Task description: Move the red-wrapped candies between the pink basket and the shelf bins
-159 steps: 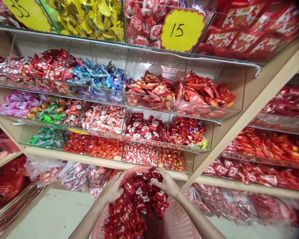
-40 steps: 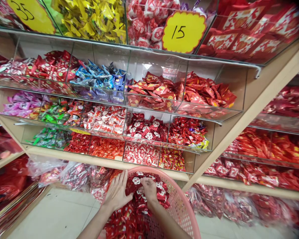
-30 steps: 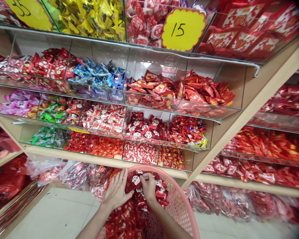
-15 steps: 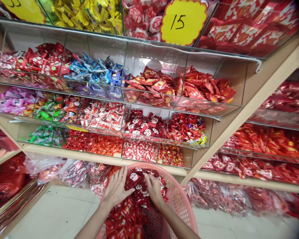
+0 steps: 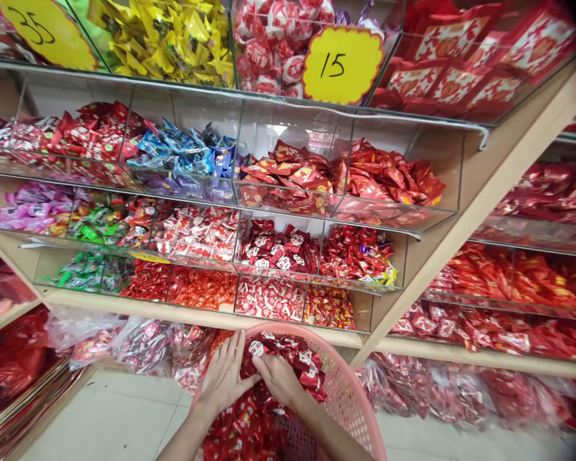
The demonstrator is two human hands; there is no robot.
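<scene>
Pale wood shelving with clear bins stood over a light tiled floor.
Tiers of see-through bins (image 5: 292,118) climbed the main unit, with a white back panel (image 5: 312,221) behind one row and a wooden ledge (image 5: 187,314) along the foot. A slanting wooden upright (image 5: 494,192) parted it from a second shelving unit (image 5: 489,360) at right. Scalloped yellow signs reading 15 (image 5: 343,65) and 35 (image 5: 48,32) fronted the top tier. Stuffed plastic bags (image 5: 144,342) lay beneath the ledge. Thin seams crossed the floor (image 5: 125,410), dotted with dark specks, and light glinted off the bins.
</scene>
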